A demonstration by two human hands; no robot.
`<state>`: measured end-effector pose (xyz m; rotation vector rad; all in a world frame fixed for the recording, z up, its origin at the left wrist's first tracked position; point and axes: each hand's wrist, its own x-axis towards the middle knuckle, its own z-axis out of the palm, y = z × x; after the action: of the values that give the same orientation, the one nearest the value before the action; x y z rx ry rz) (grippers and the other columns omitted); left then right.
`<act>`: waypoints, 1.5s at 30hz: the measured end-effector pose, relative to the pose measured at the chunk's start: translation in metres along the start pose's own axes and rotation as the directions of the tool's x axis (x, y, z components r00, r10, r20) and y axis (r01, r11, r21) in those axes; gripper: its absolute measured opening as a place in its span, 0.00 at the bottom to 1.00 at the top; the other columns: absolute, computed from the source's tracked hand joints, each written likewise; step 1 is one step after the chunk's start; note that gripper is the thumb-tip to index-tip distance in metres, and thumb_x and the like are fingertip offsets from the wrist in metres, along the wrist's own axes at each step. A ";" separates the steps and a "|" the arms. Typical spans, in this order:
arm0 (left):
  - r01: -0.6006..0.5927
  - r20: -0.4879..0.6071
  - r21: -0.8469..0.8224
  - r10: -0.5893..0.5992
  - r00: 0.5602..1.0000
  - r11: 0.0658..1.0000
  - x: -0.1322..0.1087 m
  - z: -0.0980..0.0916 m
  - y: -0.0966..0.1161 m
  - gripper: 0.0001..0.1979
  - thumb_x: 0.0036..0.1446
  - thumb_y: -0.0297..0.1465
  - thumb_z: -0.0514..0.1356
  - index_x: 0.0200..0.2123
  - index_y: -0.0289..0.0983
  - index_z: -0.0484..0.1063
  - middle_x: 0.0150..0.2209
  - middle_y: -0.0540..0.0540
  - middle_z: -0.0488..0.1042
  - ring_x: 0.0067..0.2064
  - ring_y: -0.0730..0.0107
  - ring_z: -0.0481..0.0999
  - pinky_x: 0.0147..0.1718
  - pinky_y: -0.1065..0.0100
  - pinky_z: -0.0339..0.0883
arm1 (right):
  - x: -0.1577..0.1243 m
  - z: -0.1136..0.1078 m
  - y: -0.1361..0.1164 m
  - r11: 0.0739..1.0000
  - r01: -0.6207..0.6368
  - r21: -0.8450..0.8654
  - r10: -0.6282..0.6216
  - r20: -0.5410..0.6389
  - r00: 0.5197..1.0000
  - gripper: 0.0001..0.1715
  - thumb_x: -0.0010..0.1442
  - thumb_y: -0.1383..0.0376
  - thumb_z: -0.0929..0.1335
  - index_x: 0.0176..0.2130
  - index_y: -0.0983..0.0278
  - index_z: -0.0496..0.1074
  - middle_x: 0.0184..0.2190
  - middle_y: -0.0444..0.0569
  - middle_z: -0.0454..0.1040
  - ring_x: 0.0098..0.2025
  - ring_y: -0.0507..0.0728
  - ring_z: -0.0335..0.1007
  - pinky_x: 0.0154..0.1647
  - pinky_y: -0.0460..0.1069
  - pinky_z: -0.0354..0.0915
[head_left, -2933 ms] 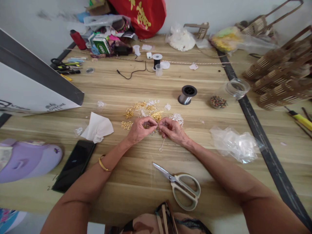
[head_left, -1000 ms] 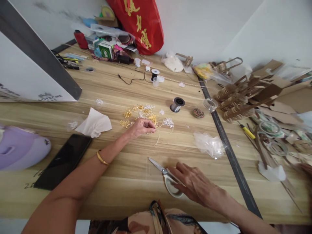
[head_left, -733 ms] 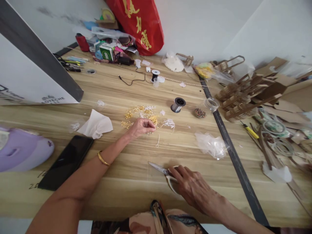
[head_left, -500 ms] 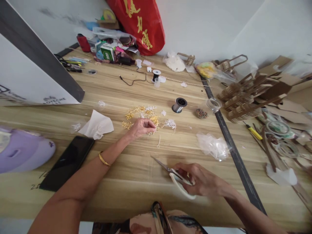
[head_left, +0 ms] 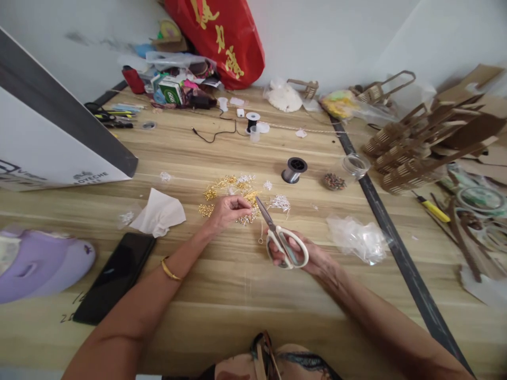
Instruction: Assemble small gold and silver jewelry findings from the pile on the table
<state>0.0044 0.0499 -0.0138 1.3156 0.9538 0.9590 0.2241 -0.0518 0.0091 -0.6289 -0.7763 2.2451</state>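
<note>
While right hand [head_left: 313, 257] grips scissors [head_left: 283, 244], left hand [head_left: 227, 211] pinching

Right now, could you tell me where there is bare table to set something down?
Bare table lies between the phone and the right hand, which holds the scissors, and between the black cable and the gold findings. It is crowded around the left hand and along the far edge by the red bag.

Left hand [head_left: 226, 211], right hand [head_left: 307, 257] bare — gold bangle [head_left: 169, 269] at left wrist — camouflage-print garment [head_left: 234, 370].
</note>
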 end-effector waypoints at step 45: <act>-0.018 0.015 0.100 0.017 1.000 0.995 -0.001 0.003 0.004 0.10 0.42 0.31 0.70 0.28 0.32 0.76 0.28 0.46 0.78 0.30 0.70 0.76 0.33 0.69 0.70 | 0.004 -0.011 0.013 0.986 -0.048 0.158 0.035 0.082 0.996 0.30 0.59 0.44 0.64 0.45 0.67 0.67 0.30 0.48 0.67 0.26 0.50 0.63 0.28 0.47 0.63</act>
<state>0.0063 0.0479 -0.0093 1.4151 0.9917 0.9238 0.2229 -0.0528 -0.0086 -0.4860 -0.6187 2.3542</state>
